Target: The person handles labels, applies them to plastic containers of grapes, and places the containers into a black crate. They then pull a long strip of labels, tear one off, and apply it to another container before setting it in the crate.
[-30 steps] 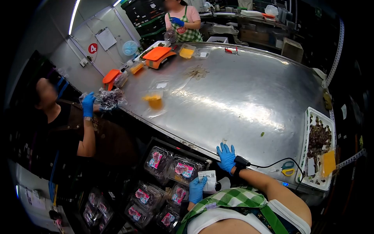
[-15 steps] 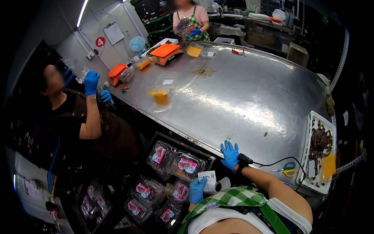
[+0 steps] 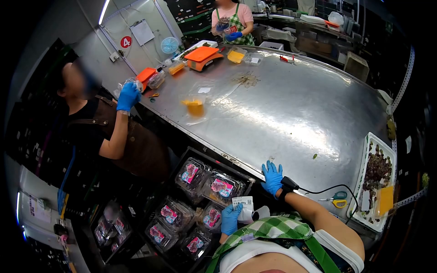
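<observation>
My left hand, in a blue glove, pinches a strip of white printed labels whose lower end curls over beside my apron. It hovers at the edge of a black crate of clear plastic boxes with pink and blue stickers and dark contents. My right hand, also gloved, lies with spread fingers on the near edge of the metal table. A black device with a cable is strapped to that wrist. Scissors lie to the right of that forearm.
At the right, a white tray contains loose grapes and a clear box with a yellow pad. Orange scales and more lidded boxes stand along the far left side. One co-worker stands left, another at the back. A second crate sits lower left.
The view has shifted slightly, moving the scene rightward. The left co-worker's raised gloved hand has come down and right, towards the table. My hands keep their places.
</observation>
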The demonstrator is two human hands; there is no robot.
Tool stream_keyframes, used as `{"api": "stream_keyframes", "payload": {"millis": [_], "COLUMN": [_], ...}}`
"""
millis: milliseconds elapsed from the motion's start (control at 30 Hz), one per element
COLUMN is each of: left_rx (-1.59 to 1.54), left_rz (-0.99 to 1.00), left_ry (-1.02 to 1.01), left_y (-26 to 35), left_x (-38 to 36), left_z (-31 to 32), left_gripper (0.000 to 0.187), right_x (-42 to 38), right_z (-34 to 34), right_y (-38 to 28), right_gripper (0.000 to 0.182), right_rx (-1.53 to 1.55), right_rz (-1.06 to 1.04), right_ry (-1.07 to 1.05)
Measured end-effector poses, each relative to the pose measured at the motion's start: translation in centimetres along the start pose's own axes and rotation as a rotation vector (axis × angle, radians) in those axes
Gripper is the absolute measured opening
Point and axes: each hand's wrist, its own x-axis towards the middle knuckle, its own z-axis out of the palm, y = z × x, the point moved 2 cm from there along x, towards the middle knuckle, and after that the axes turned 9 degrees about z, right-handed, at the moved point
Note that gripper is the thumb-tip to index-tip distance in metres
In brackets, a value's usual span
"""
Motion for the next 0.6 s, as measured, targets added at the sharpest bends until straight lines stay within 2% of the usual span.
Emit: {"api": "stream_keyframes", "payload": {"millis": [600], "left_rx": [-0.018], "left_rz": [0.015], "left_ry": [-0.022], "left_y": [-0.04], "left_x": [0.39], "left_z": [0.20], "left_gripper": [0.016], "right_x": [0.06], "right_z": [0.20], "right_y": [0.06], "right_gripper": [0.080], "right_rx": [-0.026], "right_rz": [0.011], "right_ry": [-0.020]}}
